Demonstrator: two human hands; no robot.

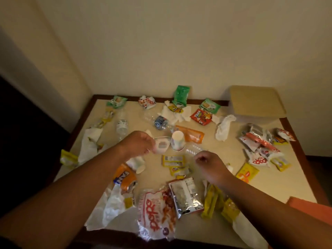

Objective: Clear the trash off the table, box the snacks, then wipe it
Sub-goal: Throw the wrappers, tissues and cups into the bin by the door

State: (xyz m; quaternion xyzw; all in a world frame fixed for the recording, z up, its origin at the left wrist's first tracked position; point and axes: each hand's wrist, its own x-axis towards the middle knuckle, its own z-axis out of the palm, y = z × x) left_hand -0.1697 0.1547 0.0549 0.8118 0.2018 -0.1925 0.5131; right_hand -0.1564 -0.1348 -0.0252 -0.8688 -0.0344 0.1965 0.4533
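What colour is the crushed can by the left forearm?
Orange, with a blue-and-white logo; the can shows best in the head view.

Place: home or hotel room corner, can't tell which
Evidence: plain cream walls, wood-edged table, snack wrappers

dim, warm yellowish light falls on the wall and table, leaving the left edge in deep shadow; the wide lens bows the table's edges, detail is soft and grainy, and a foil packet near the front catches faint glare
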